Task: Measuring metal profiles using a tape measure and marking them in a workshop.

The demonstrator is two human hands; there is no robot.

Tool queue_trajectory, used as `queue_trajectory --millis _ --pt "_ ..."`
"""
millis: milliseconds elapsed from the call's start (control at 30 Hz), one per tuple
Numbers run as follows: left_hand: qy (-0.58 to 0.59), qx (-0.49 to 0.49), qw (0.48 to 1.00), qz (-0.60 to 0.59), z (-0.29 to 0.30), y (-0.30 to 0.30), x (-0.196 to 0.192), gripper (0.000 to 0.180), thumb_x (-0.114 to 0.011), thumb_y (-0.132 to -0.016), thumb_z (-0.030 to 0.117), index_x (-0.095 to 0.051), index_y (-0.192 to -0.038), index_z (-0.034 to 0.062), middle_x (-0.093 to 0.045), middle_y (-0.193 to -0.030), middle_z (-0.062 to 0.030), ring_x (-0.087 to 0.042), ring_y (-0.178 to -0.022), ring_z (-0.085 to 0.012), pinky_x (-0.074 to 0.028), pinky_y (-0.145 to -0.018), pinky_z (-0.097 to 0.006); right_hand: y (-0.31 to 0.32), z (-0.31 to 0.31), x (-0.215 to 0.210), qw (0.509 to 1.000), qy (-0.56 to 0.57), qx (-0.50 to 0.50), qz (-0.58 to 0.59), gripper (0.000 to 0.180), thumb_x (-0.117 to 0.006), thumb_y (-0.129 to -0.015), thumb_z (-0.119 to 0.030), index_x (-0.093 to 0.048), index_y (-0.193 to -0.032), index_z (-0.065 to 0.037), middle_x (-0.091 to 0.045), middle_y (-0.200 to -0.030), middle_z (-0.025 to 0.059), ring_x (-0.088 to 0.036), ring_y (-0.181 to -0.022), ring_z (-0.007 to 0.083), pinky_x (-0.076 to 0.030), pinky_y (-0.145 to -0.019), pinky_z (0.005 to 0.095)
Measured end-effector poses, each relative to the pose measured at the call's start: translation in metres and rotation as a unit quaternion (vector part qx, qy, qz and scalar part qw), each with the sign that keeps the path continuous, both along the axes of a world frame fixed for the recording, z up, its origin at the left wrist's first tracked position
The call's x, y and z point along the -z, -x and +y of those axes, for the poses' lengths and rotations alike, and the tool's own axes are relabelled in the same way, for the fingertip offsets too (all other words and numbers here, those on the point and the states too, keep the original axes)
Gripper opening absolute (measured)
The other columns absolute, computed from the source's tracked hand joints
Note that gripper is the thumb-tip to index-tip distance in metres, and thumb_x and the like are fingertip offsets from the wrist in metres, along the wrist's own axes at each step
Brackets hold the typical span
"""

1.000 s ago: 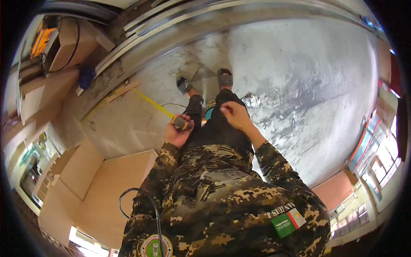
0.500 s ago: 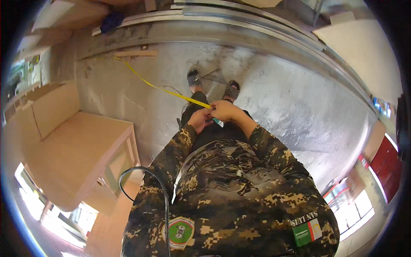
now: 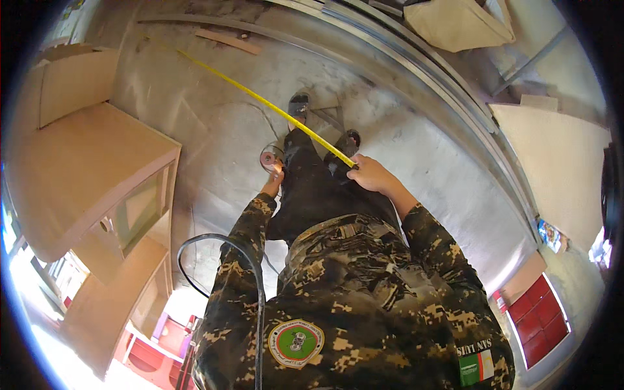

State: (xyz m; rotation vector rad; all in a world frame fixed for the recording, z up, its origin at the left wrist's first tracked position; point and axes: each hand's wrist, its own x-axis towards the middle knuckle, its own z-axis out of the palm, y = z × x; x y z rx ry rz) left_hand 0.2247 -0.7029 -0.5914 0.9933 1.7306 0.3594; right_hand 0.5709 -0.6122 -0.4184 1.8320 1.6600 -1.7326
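Observation:
In front of my right thigh, my right hand point(image 3: 376, 175) is closed on the near end of a yellow tape measure point(image 3: 263, 102). Its blade runs nearly straight across my legs to the floor at the far left. My left hand point(image 3: 275, 178) is low beside my left leg. At its fingertips is a round, reddish disc-shaped object point(image 3: 268, 159) with a darker ring round it. Whether my fingers grip this object or only touch it, I cannot tell. My feet are on the grey floor, the right shoe point(image 3: 350, 140) just beyond the tape.
A narrow wooden strip point(image 3: 229, 41) lies on the floor ahead. Long metal bars point(image 3: 416, 55) run along the far right. Pale wooden furniture point(image 3: 97, 175) stands at left. A black cable point(image 3: 260, 292) loops past my left arm, and a thin cord trails near my left foot.
My hands, together before, are now apart: the left has dropped toward my left leg, the right has moved rightward with the tape's end. The blade, previously curved, is straighter. My view has turned.

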Motion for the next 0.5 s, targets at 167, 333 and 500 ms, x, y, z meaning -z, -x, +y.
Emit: queue_trajectory --millis 167,333,500 --pt "0.135 0.158 0.978 -0.014 -0.020 0.009 -0.002 0.037 -0.058 -0.088 0.038 -0.062 -0.096 0.0018 -0.066 -0.081 -0.0060 -0.061 -0.071 -0.0184 -0.048 -0.067 -0.034 -0.012 0.000 -0.008 1.000 0.009 0.002 0.003 0.050 -0.058 -0.077 -0.027 -0.053 -0.114 0.006 -0.061 -0.102 0.0260 -0.057 -0.098 0.0394 -0.045 -0.086 0.0423" --pt "-0.057 0.175 0.983 0.017 -0.038 0.003 0.006 0.033 -0.049 -0.091 0.034 -0.061 -0.086 0.0029 -0.062 -0.070 -0.0101 -0.062 -0.067 -0.0236 -0.049 -0.061 -0.035 -0.015 0.000 -0.010 0.999 0.044 -0.012 -0.020 0.051 -0.059 -0.077 -0.028 -0.052 -0.115 0.005 -0.060 -0.105 0.0256 -0.057 -0.099 0.0385 -0.045 -0.087 0.0415" --pt "0.074 0.295 0.947 0.106 -0.053 -0.007 0.029 0.030 -0.044 -0.090 0.021 -0.061 -0.101 -0.0008 -0.065 -0.090 -0.0218 -0.060 -0.095 -0.0409 -0.049 -0.082 -0.045 -0.012 -0.003 -0.009 0.996 0.052 -0.021 -0.062 0.049 -0.062 -0.077 -0.026 -0.053 -0.116 0.001 -0.061 -0.104 0.0233 -0.059 -0.099 0.0352 -0.045 -0.085 0.0392"
